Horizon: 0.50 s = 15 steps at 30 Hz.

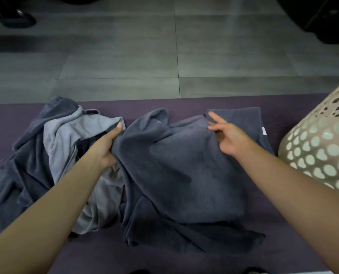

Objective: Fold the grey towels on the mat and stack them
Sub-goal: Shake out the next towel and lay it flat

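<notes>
The floor [125,62] of grey tiles fills the far half of the view. Nearer lies the purple mat [295,234], running from side to side, with everything of the task on it. At the right edge stands a pale basket [322,147] with many round holes, its foot on the mat.

On the left of the mat sits the pile [46,155], a crumpled heap of dark and light grey towels, unfolded. In the middle lies the dark towel [184,171], rumpled and partly lifted, its near edge bunched on the mat. Beyond it, toward the basket, a folded towel [249,119] lies flat with a small white tag at its edge; the dark towel overlaps its near side.

The left hand [107,149] grips the dark towel's left edge, fingers curled into the cloth. The right hand [227,135] holds its far right edge in a pinch, the index finger stretched out; how firm that pinch is I cannot tell.

The towel looks soft, limp and fairly light, with a napped surface that should not slip. It will sag wherever it is unsupported, so it is best taken at two corners of one edge, pulled taut, and laid flat before any fold. Folding seems barely begun, with one towel done.
</notes>
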### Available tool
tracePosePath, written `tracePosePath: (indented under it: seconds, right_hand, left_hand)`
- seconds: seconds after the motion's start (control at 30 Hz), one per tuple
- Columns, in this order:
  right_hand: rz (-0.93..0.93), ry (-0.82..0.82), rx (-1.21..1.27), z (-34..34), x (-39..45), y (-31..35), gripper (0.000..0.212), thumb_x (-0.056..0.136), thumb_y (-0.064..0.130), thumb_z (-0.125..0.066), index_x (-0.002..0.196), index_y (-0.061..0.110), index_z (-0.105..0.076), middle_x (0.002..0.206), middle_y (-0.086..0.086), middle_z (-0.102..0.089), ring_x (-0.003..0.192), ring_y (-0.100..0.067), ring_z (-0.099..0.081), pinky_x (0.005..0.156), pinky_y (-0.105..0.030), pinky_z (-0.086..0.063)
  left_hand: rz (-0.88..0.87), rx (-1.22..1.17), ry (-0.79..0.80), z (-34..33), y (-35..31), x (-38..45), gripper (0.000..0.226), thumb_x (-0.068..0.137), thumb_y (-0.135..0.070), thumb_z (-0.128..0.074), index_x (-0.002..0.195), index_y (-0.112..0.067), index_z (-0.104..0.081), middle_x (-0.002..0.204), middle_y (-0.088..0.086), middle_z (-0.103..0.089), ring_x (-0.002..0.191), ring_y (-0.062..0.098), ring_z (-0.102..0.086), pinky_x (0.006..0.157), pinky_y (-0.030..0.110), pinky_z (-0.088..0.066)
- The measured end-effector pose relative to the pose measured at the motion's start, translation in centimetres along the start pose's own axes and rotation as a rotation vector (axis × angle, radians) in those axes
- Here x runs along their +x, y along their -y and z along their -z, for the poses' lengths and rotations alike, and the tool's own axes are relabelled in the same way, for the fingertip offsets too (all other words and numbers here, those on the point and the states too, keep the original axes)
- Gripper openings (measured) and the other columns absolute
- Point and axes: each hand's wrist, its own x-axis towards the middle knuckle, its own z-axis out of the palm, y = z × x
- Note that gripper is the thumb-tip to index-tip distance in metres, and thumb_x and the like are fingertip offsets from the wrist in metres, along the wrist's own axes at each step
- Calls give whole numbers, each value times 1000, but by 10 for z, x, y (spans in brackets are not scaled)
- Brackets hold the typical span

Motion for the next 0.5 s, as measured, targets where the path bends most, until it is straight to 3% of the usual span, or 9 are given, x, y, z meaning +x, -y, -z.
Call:
tracePosePath:
  seconds: [0.03, 0.1, 0.17, 0.23, 0.3, 0.4, 0.43, 0.5]
  right_hand:
    - [27, 45, -1, -3, -3, 8, 60, 90, -10, -34, 142, 20, -37, 120, -2, -58, 92, -14, -60, 78, -24, -51]
    - [75, 125, 21, -7, -13, 25, 64, 86, -10, -37, 141, 21, -38, 130, -5, -55, 98, -16, -58, 88, -26, -47]
    - [118, 217, 55, -7, -28, 44, 73, 69, -4, -54, 136, 24, -44, 131, -3, -58, 95, -16, -56, 86, -26, -50]
    - [157, 279, -24, -1, -45, 59, 76, 56, 3, -62, 128, 27, -51, 130, -2, -59, 95, -13, -57, 86, -24, -50]
    - [172, 256, -221, 10, -59, 60, 63, 71, -8, -49, 124, 26, -54, 127, -3, -61, 89, -10, -60, 83, -21, -48]
    - [105, 143, -473, 34, -69, 32, 59, 80, -17, -34, 116, 23, -57, 125, -6, -61, 71, -8, -57, 61, -20, -41]
    - [48, 131, -519, 43, -70, 19, 58, 80, -18, -34, 115, 22, -57, 125, -8, -60, 68, -7, -56, 56, -19, -37]
    - [-69, 141, -643, 62, -69, -7, 51, 79, -15, -42, 115, 20, -55, 123, -11, -59, 57, 1, -55, 45, -12, -34]
  left_hand:
    - [-49, -12, 12, -3, -3, 0, 32, 95, -34, -51, 89, -13, -75, 92, 7, -72, 76, 17, -72, 68, 30, -56]
    - [-182, -47, 24, -8, -9, -1, 19, 96, -25, -51, 102, -18, -68, 99, 4, -69, 79, 12, -71, 66, 24, -57]
    - [-293, -51, 26, -8, -17, -9, 21, 95, -20, -51, 115, -23, -57, 107, -1, -68, 88, 10, -70, 71, 23, -57]
    - [-339, 47, 21, -4, -18, -18, 28, 93, -21, -54, 120, -23, -57, 112, -1, -68, 97, 13, -68, 77, 26, -55]
    - [-325, 270, -33, 4, -10, -27, 32, 90, -21, -59, 122, -16, -62, 114, 5, -68, 100, 17, -66, 83, 28, -51]
    - [-282, 686, -247, 16, 19, -37, 13, 85, -16, -68, 97, -11, -71, 93, 4, -70, 78, 10, -62, 69, 14, -45]
    - [-230, 862, -253, 21, 29, -37, 4, 84, -17, -71, 86, -13, -71, 84, 0, -68, 72, 7, -59, 62, 9, -42]
    - [-36, 1312, -145, 34, 45, -33, 17, 84, -29, -70, 69, -20, -67, 72, -6, -62, 69, 7, -56, 51, 6, -35]
